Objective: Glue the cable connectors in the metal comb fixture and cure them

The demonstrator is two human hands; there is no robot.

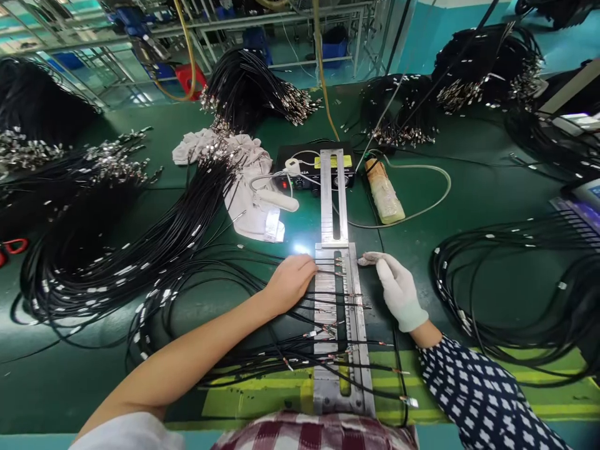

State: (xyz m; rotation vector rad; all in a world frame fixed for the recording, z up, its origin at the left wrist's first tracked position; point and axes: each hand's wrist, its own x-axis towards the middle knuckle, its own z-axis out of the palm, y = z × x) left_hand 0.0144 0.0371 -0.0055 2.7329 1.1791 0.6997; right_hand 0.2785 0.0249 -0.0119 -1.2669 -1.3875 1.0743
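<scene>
My left hand [291, 282], bare, is closed at the left edge of a slotted metal fixture [323, 389]. Its fingertips pinch a black cable [330, 272] whose end lies across the fixture's slot. More black cables [300, 345] lie over the fixture lower down, their stripped or metal-tipped ends pointing right. My right hand [398, 292] wears a white glove with dark, worn fingertips. Thumb and forefinger meet just right of the fixture, and whatever may be between them is too small to make out.
A thick cable bundle [169, 231] spreads over the green table at left, partly on a white cloth [248, 212]. Behind the fixture sits a black control box [300, 164]. A tape-wrapped block [384, 190] lies right of it. Coiled cables [450, 294] lie at far right.
</scene>
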